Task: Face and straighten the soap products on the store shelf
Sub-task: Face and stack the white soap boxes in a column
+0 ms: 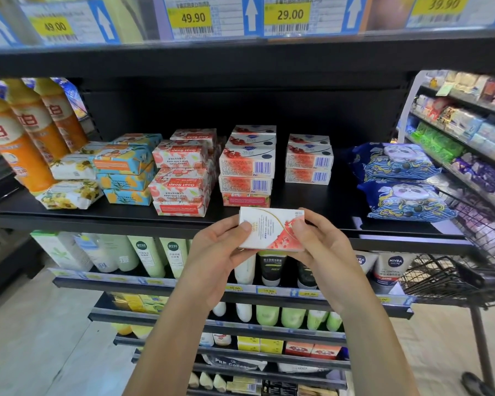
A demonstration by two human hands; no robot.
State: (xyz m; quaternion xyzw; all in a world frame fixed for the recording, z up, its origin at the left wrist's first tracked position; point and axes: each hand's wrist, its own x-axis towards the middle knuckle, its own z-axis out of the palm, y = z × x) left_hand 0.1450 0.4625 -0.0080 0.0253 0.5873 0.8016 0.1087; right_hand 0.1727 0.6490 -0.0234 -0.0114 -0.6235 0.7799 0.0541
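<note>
Right now you are mid-step: one box is off the shelf and in your hands, being turned, and nothing has been set back yet.

Starting at the left of the black shelf (340, 205), the orange bottles (20, 144) stand upright. Beside them the yellow-flowered soap packs (69, 192) lie skewed, and the blue soap boxes (126, 172) are stacked unevenly. The Goat Soap boxes (180, 172) come next, with their lettering upside down, so they probably need flipping.

Your left hand (215, 252) grips the left end of the white-and-red soap box (270, 230), thumb on its top face and fingers curled underneath. The box is held in the air in front of the shelf edge, just below the taller barcode stack (246, 167). Your right hand (320, 247) pinches the right end in the same way. The print on the box runs sideways from where you stand.

Both the taller stack and the shorter barcode stack (309, 161) show barcodes forward rather than fronts. Next, I judge, you should rotate the held box until its front reads upright, then seat it square on the bare shelf ahead of those stacks. The blue panda packs (397, 178) lie further right.
</note>
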